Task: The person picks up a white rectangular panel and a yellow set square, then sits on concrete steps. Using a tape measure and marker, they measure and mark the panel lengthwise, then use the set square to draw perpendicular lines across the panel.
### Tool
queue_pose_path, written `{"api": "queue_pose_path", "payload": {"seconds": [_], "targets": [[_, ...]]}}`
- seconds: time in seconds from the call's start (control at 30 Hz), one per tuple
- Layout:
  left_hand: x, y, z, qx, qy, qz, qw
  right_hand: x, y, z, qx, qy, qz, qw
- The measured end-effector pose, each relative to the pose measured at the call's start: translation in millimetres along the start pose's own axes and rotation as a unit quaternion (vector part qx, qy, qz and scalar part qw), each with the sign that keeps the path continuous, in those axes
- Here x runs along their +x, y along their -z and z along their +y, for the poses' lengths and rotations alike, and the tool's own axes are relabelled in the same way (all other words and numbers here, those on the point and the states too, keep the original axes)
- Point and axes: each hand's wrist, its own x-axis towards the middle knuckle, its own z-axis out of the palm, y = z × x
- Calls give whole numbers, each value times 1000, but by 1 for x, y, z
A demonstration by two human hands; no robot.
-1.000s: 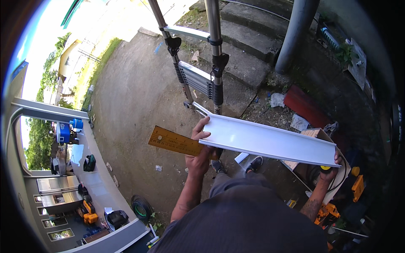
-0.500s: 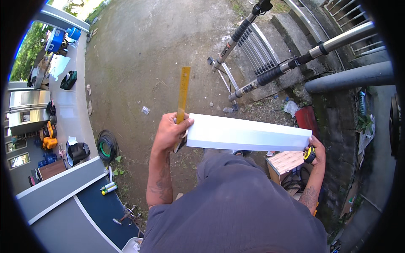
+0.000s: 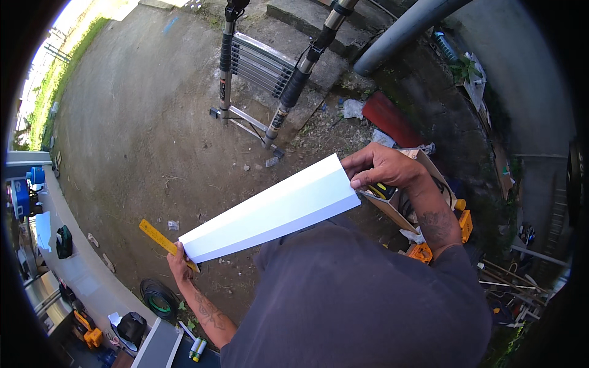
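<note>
"Holding the white panel (image 3: 270,211) where?"
"Over the ground (image 3: 123,153), between left hand (image 3: 178,265), with closed fingers round its edge and a yellow ruler (image 3: 156,236), and right hand (image 3: 392,165), with pinched fingers at its right end, above a tape measure (image 3: 383,191)."

The left hand (image 3: 178,265) could pass over the dirt ground (image 3: 126,132) toward its far-left edge; a telescopic ladder (image 3: 261,64) obstructs the far right, a wooden box (image 3: 390,215) the near right.

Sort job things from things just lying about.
In use:
- long white panel, left hand and right hand
- flat yellow ruler, left hand
- black-and-yellow tape measure, at right hand

Lying about:
- round black coil
- dark-red rounded object
</note>
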Motion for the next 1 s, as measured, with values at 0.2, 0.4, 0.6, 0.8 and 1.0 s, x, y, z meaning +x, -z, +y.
{"api": "queue_pose_path", "payload": {"seconds": [0.2,0.4,0.6,0.8,1.0], "targets": [[26,-23,-41,-26,28,-13,999,-4,-45,-27,-87,102,-15,991],[44,-38,-70,-29,39,-35,998,-2,-75,-42,-64,126,-32,990],[43,-31,-86,-60,78,-17,995,7,-74,-43,-74,79,26,994],[32,-9,-106,-40,107,52,992,25,-78,-37,-109,80,58,989],[7,12,-134,-71,89,151,982,75,-73,-8,-99,40,108,988]]}}
